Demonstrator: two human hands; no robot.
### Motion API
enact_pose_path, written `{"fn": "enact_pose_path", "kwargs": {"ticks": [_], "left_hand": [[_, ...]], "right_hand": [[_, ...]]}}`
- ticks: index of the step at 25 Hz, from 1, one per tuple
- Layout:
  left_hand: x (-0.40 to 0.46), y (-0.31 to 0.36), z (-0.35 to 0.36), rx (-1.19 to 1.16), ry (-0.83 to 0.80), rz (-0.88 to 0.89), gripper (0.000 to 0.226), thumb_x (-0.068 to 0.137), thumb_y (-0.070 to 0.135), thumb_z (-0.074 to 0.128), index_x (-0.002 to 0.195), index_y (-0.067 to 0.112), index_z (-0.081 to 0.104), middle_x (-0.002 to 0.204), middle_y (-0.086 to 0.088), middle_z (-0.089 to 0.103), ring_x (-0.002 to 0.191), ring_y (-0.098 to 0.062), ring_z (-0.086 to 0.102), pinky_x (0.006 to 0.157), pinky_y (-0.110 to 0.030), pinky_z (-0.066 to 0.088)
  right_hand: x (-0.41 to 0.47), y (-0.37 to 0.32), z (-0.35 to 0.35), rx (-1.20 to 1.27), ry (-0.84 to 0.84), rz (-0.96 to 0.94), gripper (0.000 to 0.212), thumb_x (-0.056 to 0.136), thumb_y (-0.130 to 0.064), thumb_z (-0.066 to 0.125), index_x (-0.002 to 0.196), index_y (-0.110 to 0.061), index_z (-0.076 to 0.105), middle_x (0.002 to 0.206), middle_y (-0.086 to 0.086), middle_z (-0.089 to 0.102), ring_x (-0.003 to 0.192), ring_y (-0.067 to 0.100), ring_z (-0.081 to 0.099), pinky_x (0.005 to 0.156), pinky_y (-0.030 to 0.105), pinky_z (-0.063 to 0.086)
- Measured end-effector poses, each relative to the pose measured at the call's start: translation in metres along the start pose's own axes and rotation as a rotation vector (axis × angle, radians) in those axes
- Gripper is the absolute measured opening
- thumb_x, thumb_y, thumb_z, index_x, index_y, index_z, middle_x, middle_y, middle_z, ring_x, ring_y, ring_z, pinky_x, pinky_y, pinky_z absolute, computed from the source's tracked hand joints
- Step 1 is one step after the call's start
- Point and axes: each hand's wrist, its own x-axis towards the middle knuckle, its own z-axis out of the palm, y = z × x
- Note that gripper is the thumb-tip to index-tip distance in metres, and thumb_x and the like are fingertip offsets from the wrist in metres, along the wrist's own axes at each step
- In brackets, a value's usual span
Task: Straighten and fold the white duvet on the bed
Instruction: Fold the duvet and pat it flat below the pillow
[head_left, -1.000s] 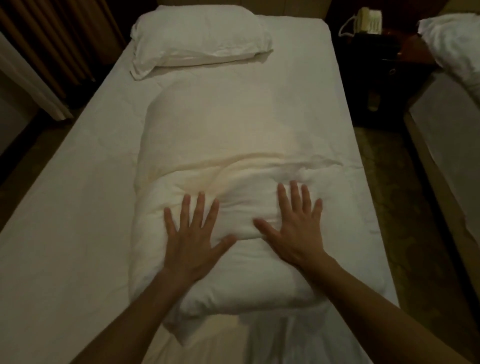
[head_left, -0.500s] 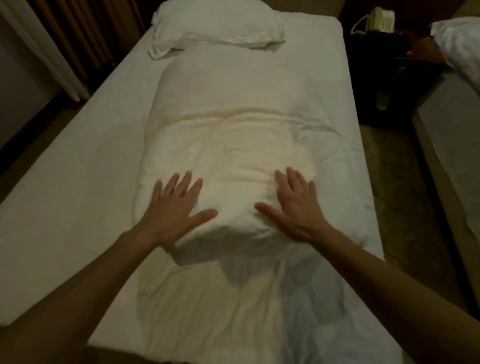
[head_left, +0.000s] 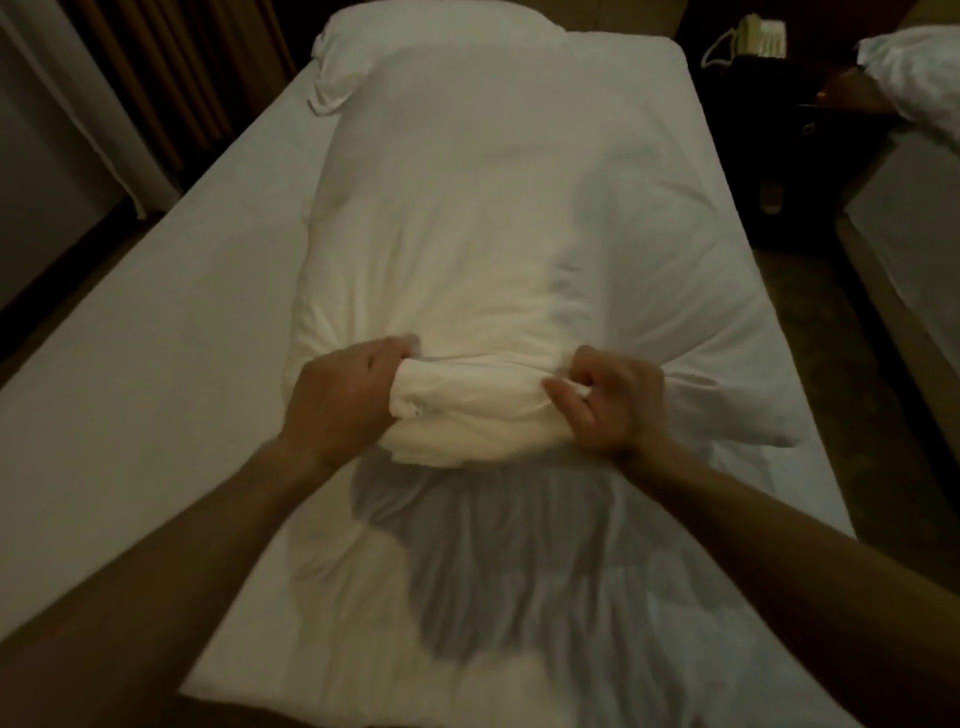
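Duvet (head_left: 467, 218) already lies folded into a narrow strip down the bed (head_left: 156, 364). Left hand (head_left: 343, 395) and right hand (head_left: 613, 400) both clutch its bunched near fold; crosswise folding seems left.

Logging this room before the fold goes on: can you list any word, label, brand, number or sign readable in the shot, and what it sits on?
No text can be read anywhere in this view.
Telephone on the dark nightstand: its keypad is too small and blurred to read.
White duvet, gripped by the left hand and right hand: no tag or print visible.
Pillow: no label shows.
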Motion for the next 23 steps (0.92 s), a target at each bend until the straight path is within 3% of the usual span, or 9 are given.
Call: {"fn": "enact_pose_path", "kwargs": {"ticks": [3, 6, 8, 10, 13, 16, 19, 21, 23], "left_hand": [[0.023, -0.031, -0.048, -0.058, 0.042, 0.101, 0.028, 0.085, 0.04, 0.054, 0.095, 0.015, 0.05, 0.06, -0.01, 0.062, 0.043, -0.03, 0.058, 0.038, -0.031, 0.044], [-0.004, -0.055, -0.045, -0.069, -0.066, 0.12, 0.045, 0.089, 0.061, 0.044, 0.096, 0.016, 0.049, 0.059, -0.009, 0.062, 0.042, -0.029, 0.058, 0.036, -0.032, 0.045], [-0.042, -0.059, -0.024, -0.094, -0.22, 0.001, 0.064, 0.076, 0.082, 0.045, 0.096, 0.021, 0.05, 0.069, -0.003, 0.065, 0.054, -0.027, 0.063, 0.043, -0.029, 0.045], [-0.064, -0.058, -0.014, -0.198, -0.325, -0.136, 0.078, 0.063, 0.092, 0.049, 0.097, 0.022, 0.052, 0.082, 0.002, 0.063, 0.069, -0.024, 0.063, 0.055, -0.028, 0.039], [-0.079, -0.034, -0.026, -0.24, -0.096, -0.278, 0.089, 0.064, 0.089, 0.054, 0.109, 0.012, 0.054, 0.102, -0.004, 0.059, 0.092, -0.026, 0.055, 0.076, -0.034, 0.035], [-0.077, 0.038, -0.052, -0.42, 0.183, -0.777, 0.086, 0.065, 0.074, 0.067, 0.117, 0.008, 0.054, 0.117, -0.008, 0.054, 0.11, -0.026, 0.05, 0.097, -0.04, 0.04], [-0.021, 0.103, -0.064, -1.272, 0.383, -1.521, 0.068, 0.06, 0.066, 0.077, 0.096, 0.009, 0.067, 0.1, -0.011, 0.069, 0.085, -0.018, 0.066, 0.08, -0.04, 0.053], [0.013, 0.099, -0.056, -1.685, 0.454, -1.722, 0.057, 0.057, 0.063, 0.079, 0.089, 0.016, 0.075, 0.094, -0.007, 0.075, 0.084, -0.02, 0.072, 0.081, -0.041, 0.056], [0.046, 0.073, -0.042, -1.834, 0.496, -1.849, 0.079, 0.055, 0.07, 0.081, 0.114, 0.02, 0.068, 0.116, -0.007, 0.071, 0.101, -0.031, 0.069, 0.089, -0.05, 0.055]], "right_hand": [[0.012, -0.023, -0.024, 0.127, 0.107, -0.064, 0.065, 0.094, -0.075, 0.027, 0.067, -0.019, 0.045, 0.055, -0.006, 0.039, 0.044, 0.019, 0.04, 0.05, 0.025, 0.025], [0.007, -0.043, -0.001, 0.052, -0.052, -0.007, 0.061, 0.089, -0.072, 0.034, 0.066, -0.018, 0.051, 0.055, 0.001, 0.052, 0.051, 0.028, 0.058, 0.053, 0.029, 0.034], [0.002, -0.053, 0.026, -0.009, -0.201, 0.04, 0.06, 0.085, -0.072, 0.035, 0.071, -0.019, 0.059, 0.069, 0.002, 0.067, 0.068, 0.032, 0.067, 0.06, 0.033, 0.041], [0.004, -0.057, 0.036, -0.019, -0.24, 0.061, 0.054, 0.086, -0.071, 0.032, 0.074, -0.026, 0.058, 0.075, -0.002, 0.068, 0.074, 0.029, 0.066, 0.062, 0.033, 0.037], [-0.01, -0.055, 0.023, 0.044, -0.199, 0.165, 0.045, 0.089, -0.064, 0.034, 0.076, -0.024, 0.05, 0.071, -0.003, 0.057, 0.07, 0.029, 0.057, 0.066, 0.033, 0.03], [-0.033, -0.06, 0.012, 0.143, -0.093, 0.331, 0.044, 0.093, -0.057, 0.032, 0.083, -0.02, 0.054, 0.077, -0.004, 0.053, 0.075, 0.023, 0.048, 0.074, 0.037, 0.031], [-0.035, -0.092, 0.006, 0.416, -0.03, 0.651, 0.054, 0.092, -0.063, 0.029, 0.082, -0.019, 0.058, 0.08, 0.0, 0.058, 0.08, 0.022, 0.052, 0.079, 0.044, 0.043], [-0.025, -0.123, 0.002, 0.72, -0.013, 1.091, 0.071, 0.088, -0.077, 0.029, 0.073, -0.016, 0.061, 0.071, 0.004, 0.062, 0.072, 0.025, 0.059, 0.074, 0.043, 0.049], [-0.013, -0.142, 0.001, 1.063, -0.067, 1.459, 0.08, 0.088, -0.084, 0.029, 0.084, -0.013, 0.066, 0.08, 0.012, 0.067, 0.081, 0.031, 0.067, 0.081, 0.048, 0.053]]}}
